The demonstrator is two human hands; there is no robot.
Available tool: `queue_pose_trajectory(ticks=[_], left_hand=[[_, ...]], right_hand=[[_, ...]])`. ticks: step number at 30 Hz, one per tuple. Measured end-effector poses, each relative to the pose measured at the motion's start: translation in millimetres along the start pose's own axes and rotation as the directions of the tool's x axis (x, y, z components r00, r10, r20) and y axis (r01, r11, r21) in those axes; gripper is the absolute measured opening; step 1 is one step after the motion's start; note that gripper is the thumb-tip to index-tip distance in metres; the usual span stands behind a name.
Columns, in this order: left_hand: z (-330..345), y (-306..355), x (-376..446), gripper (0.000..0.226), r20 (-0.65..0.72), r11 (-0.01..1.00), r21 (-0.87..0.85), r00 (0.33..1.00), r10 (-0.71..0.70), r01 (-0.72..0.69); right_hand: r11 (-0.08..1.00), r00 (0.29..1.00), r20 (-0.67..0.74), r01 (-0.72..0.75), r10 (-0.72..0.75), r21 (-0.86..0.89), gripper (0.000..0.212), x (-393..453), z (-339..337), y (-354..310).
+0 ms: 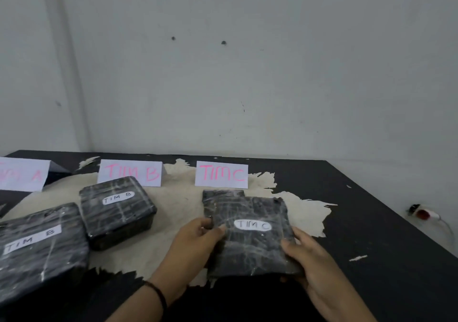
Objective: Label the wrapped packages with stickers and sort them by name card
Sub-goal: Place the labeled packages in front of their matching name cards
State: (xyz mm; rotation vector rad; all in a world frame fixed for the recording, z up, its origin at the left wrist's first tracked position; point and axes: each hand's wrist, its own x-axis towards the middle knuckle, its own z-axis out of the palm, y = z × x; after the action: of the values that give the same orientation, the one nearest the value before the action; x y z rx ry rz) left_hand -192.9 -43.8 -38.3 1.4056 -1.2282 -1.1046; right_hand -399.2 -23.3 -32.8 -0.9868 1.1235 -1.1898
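A black wrapped package (250, 247) with a white sticker reading TIM C (252, 224) is held in front of the TIM C name card (221, 174). My left hand (198, 237) grips its left edge and my right hand (309, 254) grips its right edge. Behind it, partly hidden, lies another black package (221, 194). Two packages with TIM B stickers, one (116, 210) in front of the TIM B card (130, 172) and one (39, 250) at the near left, rest on the table. A TIM A card (23, 174) stands at the far left.
The black table (371, 222) has a large patch of torn, peeled surface (173, 212) in its middle. It stands against a white wall. At the right edge, beyond the table, a white plug strip with a red switch (425, 214) shows.
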Motion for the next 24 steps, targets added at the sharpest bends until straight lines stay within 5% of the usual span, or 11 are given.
queue_pose_trajectory(ticks=[6,9,15,19,24], left_hand=[[-36,-28,-29,0.015,-0.076,0.935,0.326,0.982,0.174,-0.141],[-42,-36,-38,0.018,-0.091,0.912,0.348,0.961,0.262,-0.216],[-40,-43,-39,0.032,-0.096,0.867,0.415,0.934,0.344,-0.276],[-38,-44,-38,0.017,-0.118,0.824,0.506,0.926,0.359,-0.256],[-35,-48,-34,0.053,-0.168,0.794,0.544,0.892,0.419,-0.271]], right_hand=[[0.972,0.999,-0.007,0.038,-0.041,-0.230,0.028,-25,21,25],[0.884,0.991,-0.004,0.119,-0.136,-0.453,0.029,-33,28,30],[0.748,0.954,-0.004,0.232,-0.299,-0.622,0.024,-41,31,33],[0.553,0.932,-0.006,0.209,-0.361,-0.807,0.047,-31,26,46],[0.544,0.887,-0.041,0.246,-0.460,-0.802,0.028,-26,22,50]])
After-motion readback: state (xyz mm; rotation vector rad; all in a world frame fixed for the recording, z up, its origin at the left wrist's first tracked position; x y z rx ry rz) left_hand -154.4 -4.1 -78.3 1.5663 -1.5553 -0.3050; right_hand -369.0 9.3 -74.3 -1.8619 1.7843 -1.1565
